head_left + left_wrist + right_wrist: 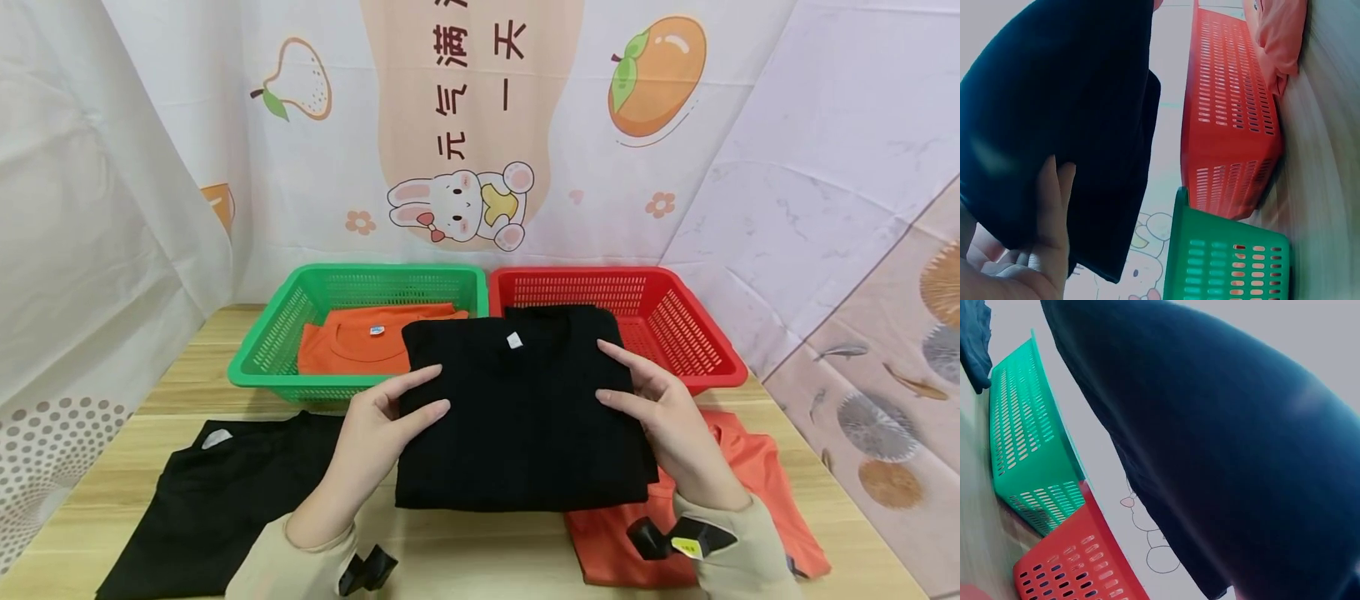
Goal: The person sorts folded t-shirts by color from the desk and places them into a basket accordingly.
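Observation:
Both hands hold up a folded black T-shirt [525, 425], its neckline with a white label facing the head camera. At its left edge the left hand [382, 425] grips the cloth, thumb and forefinger over the front. The right hand [660, 408] grips the opposite edge in the same way. In the left wrist view the dark cloth [1066, 112] hangs above the table, with fingers underneath it. The right wrist view shows the cloth [1222, 437] raised higher than the baskets, most of the right hand hidden behind it.
Behind stand a green basket [247, 367] with a folded orange T-shirt [367, 337] inside and a red basket [697, 333] partly covered by the black shirt. Another black T-shirt [225, 492] lies at left on the wooden table [465, 558], an orange-red garment [772, 492] at right.

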{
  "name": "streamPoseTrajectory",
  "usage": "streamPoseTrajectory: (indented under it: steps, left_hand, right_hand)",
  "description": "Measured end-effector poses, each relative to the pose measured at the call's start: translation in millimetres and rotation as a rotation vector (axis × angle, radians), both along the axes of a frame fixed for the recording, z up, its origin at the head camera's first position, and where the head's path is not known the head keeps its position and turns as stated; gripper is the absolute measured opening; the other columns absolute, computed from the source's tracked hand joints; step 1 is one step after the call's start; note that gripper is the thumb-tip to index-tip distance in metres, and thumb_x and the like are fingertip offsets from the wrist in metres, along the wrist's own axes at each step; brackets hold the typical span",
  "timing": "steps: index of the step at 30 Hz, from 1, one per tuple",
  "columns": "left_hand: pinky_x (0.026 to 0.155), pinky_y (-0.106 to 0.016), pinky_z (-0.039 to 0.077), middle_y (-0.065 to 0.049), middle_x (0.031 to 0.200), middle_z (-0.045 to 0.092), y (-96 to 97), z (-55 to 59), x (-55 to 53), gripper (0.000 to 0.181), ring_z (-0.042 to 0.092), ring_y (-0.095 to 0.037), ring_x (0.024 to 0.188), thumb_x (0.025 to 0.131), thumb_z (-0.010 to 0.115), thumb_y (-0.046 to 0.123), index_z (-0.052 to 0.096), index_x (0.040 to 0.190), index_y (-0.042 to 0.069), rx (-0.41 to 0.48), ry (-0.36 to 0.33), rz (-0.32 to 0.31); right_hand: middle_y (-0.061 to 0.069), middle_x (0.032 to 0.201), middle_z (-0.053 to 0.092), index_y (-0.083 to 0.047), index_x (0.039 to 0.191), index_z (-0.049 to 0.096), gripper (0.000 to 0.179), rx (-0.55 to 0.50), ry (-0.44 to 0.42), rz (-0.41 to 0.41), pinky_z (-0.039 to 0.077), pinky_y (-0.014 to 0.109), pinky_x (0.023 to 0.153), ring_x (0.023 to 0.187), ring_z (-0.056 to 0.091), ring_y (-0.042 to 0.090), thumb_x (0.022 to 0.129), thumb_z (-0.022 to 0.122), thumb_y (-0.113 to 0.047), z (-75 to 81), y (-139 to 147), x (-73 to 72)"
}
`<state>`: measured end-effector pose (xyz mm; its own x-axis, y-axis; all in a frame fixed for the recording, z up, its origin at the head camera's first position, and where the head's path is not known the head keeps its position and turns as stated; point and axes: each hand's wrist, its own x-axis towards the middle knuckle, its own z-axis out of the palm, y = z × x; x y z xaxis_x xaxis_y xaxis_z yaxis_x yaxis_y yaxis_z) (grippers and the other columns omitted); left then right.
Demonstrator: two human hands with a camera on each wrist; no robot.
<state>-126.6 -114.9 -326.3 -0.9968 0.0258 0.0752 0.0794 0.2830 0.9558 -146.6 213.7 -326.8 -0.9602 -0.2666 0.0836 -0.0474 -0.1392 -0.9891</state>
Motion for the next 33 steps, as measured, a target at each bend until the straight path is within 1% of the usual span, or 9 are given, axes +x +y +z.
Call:
streamPoseTrajectory:
  steps: [1,4,7,10,13,18,23,26,33]
  left_hand:
    - [0.069,-0.021,0.046,0.004,0.116,0.068,0.7,0.1,-1.7,0.047,0.052,-0.011,0.075,0.084,0.080,0.030,0.067,0.129,0.029,0.010,0.001,-0.017]
    - [0.084,-0.023,0.052,0.003,0.143,0.056,2.6,1.0,-6.8,0.054,0.061,-0.013,0.099,0.085,0.079,0.026,0.061,0.135,0.030,0.069,-0.007,-0.083]
    - [0.090,-0.027,0.053,0.001,0.143,0.056,4.5,2.1,-11.1,0.060,0.061,-0.018,0.111,0.084,0.080,0.022,0.057,0.139,0.031,0.106,-0.020,-0.121]
    - [0.102,-0.037,0.050,0.003,0.147,0.051,6.1,3.0,-15.1,0.064,0.050,-0.019,0.131,0.084,0.080,0.020,0.054,0.142,0.030,0.120,-0.034,-0.140]
    - [0.114,-0.045,0.038,0.008,0.155,0.040,7.7,3.8,-18.9,0.066,0.032,-0.017,0.145,0.084,0.080,0.020,0.052,0.144,0.030,0.100,-0.033,-0.148]
    - [0.116,-0.048,0.035,0.009,0.155,0.039,11.4,7.0,-26.4,0.067,0.036,-0.018,0.144,0.085,0.078,0.017,0.050,0.145,0.031,0.094,-0.009,-0.171]
    - [0.110,-0.045,0.044,0.006,0.151,0.047,16.8,9.7,-32.5,0.068,0.047,-0.018,0.136,0.085,0.078,0.014,0.051,0.144,0.033,0.108,0.003,-0.189]
    - [0.112,-0.046,0.040,0.006,0.153,0.043,19.6,12.0,-35.0,0.066,0.039,-0.017,0.141,0.085,0.078,0.015,0.053,0.143,0.032,0.101,0.008,-0.203]
    - [0.103,-0.043,0.047,0.008,0.150,0.048,25.2,19.9,-39.1,0.056,0.044,-0.020,0.134,0.085,0.078,0.018,0.061,0.137,0.029,0.082,0.008,-0.248]
  right_hand:
    - [-0.008,0.135,0.059,-0.014,0.151,0.042,0.059,-0.008,-0.003,-0.015,0.057,0.027,0.088,0.112,0.066,0.009,0.096,0.059,0.000,0.6,-0.3,-1.0]
    - [-0.007,0.140,0.055,-0.015,0.152,0.041,0.060,-0.024,0.009,-0.022,0.056,0.026,0.089,0.115,0.063,0.008,0.097,0.058,0.000,1.3,-0.1,-3.9]
    - [-0.004,0.144,0.050,-0.016,0.154,0.036,0.065,-0.030,0.040,0.021,0.055,0.026,0.092,0.120,0.059,0.008,0.096,0.056,0.005,0.5,1.8,-6.2]
    - [-0.003,0.147,0.047,-0.016,0.157,0.030,0.072,-0.037,0.073,0.071,0.054,0.026,0.095,0.125,0.055,0.008,0.094,0.053,0.010,-0.9,4.8,-7.8]
    - [-0.003,0.144,0.053,-0.015,0.157,0.028,0.074,-0.077,0.072,0.085,0.054,0.027,0.095,0.124,0.057,0.009,0.093,0.052,0.013,-1.6,8.3,-9.4]
    - [-0.003,0.129,0.067,-0.016,0.156,0.031,0.072,-0.143,0.040,0.066,0.057,0.029,0.088,0.113,0.066,0.011,0.093,0.050,0.014,-0.3,13.0,-11.9]
    - [-0.005,0.131,0.066,-0.015,0.155,0.035,0.070,-0.150,0.036,0.023,0.057,0.028,0.087,0.113,0.066,0.010,0.093,0.052,0.014,2.6,17.1,-13.5]
    - [-0.006,0.132,0.065,-0.014,0.155,0.035,0.069,-0.148,0.032,0.016,0.057,0.027,0.088,0.114,0.065,0.009,0.093,0.051,0.013,5.4,21.1,-15.1]
    - [-0.006,0.133,0.064,-0.018,0.155,0.036,0.068,-0.180,-0.002,0.031,0.057,0.028,0.087,0.114,0.065,0.009,0.095,0.049,0.013,12.3,34.1,-16.3]
